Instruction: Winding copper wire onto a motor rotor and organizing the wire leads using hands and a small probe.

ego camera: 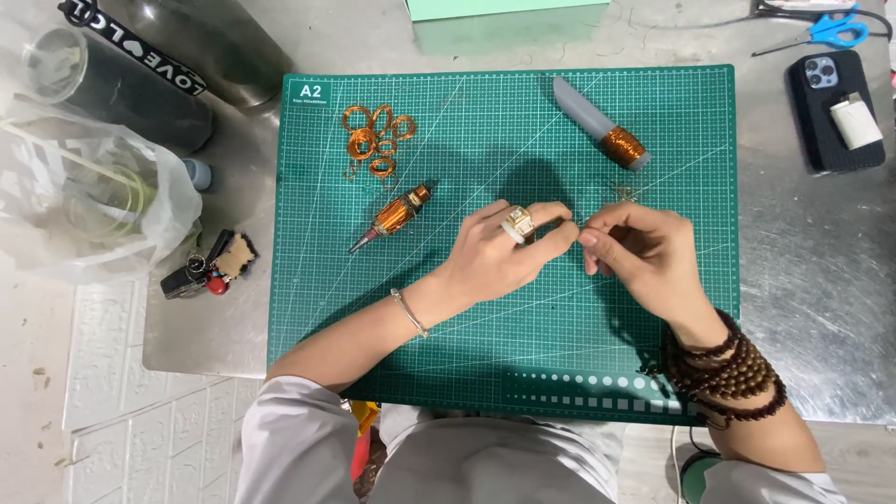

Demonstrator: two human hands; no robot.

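Both hands meet over the middle of the green gridded cutting mat [523, 345] that lies on the grey metal counter [812, 308]. The left hand [504, 247], with a chunky gold ring and a thin bangle at the wrist, comes in from the near left, its forearm slanting up toward the mat's centre, fingers [558, 233] pinched narrow. The right hand [644, 252], dark wooden beads wound around its wrist, reaches in from the near right corner, fingers curled and pinched narrow too. Between the two sets of fingertips is a fine strand of copper wire [623, 194], too thin to make out clearly; a short bit shows just above the right hand, angling toward the mat's far right.

That way lies a grey tapered mandrel wound with copper wire [602, 124], long axis diagonal, tip toward the far edge. Left of the hands rests a small pointed tool wrapped in copper wire [392, 217], tip aimed near-left. Beyond it, near the far left corner, sits a cluster of copper wire rings [376, 138].
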